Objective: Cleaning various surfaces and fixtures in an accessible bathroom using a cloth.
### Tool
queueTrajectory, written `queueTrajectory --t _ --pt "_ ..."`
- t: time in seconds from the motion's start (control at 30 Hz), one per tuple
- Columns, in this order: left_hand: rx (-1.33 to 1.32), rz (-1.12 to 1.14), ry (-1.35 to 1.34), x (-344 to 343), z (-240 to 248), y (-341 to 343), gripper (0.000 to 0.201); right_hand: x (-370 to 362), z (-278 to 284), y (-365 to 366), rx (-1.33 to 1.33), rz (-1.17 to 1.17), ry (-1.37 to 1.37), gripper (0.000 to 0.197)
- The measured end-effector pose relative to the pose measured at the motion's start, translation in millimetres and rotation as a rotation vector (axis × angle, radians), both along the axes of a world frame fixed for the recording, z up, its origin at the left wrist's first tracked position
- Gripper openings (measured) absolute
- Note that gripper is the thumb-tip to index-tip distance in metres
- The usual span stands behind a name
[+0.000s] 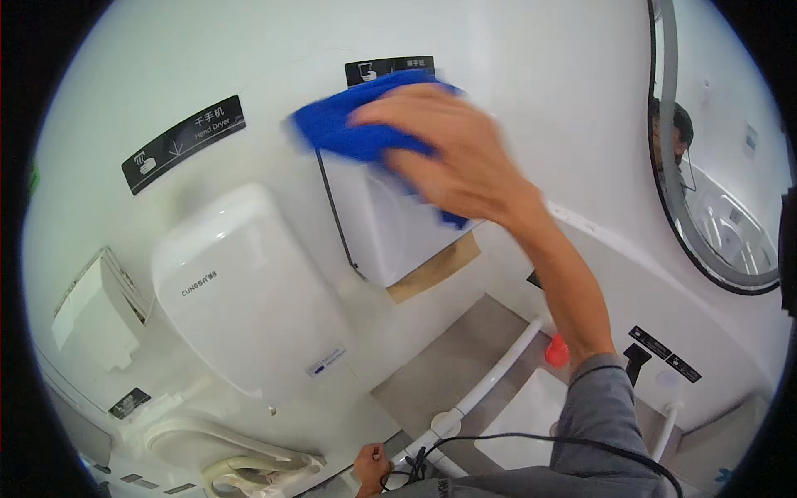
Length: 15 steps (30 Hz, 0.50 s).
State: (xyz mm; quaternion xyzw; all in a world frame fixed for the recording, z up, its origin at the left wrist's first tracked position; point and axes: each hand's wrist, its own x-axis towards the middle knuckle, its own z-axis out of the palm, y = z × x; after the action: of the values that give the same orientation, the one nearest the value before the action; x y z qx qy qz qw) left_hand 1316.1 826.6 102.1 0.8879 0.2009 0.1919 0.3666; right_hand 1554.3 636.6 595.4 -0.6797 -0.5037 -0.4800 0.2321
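blue cloth (pixel 336 126) in right hand (pixel 458 151) overlaps lettered label (pixel 380 68)

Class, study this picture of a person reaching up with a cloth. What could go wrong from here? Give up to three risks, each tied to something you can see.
The blue cloth in the right hand partly covers the black sign; rubbing might lift its edge.
If damp, the cloth could wet the brown paper hanging below the white dispenser.
The black cable crosses near the right sleeve and might snag.
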Motion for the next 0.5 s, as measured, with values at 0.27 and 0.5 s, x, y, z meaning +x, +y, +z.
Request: queueTrajectory --t 0.27,0.5 --pt "0.029 -0.111 -0.144 -5.0 -49.2 15.9 0.008 117.6 32.4 -6.6 -0.053 -0.182 0.488 0.042" --pt "-0.077 -0.083 -0.062 0.8 -3.5 2.3 0.009 166.8 26.4 -66.4 0.206 -0.673 0.749 0.045"
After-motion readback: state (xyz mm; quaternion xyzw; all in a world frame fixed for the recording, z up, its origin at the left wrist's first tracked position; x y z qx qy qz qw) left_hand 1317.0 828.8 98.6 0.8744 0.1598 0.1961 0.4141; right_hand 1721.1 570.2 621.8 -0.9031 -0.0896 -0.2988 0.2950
